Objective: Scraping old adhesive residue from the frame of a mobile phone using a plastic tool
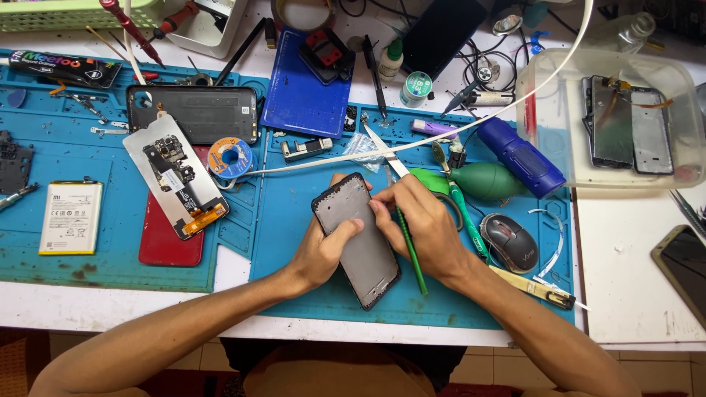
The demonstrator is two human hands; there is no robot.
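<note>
Head view: left hand (323,250) cradles the dark phone frame (358,239) tilted over the blue mat (309,294), fingers wrapped on its edges, right hand (421,224) pinching a green tool (410,250) at the rim; a slip could gouge the frame.

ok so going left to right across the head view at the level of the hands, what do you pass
white battery → red phone back → left hand → phone frame → right hand → mouse → phone at the right edge
</note>
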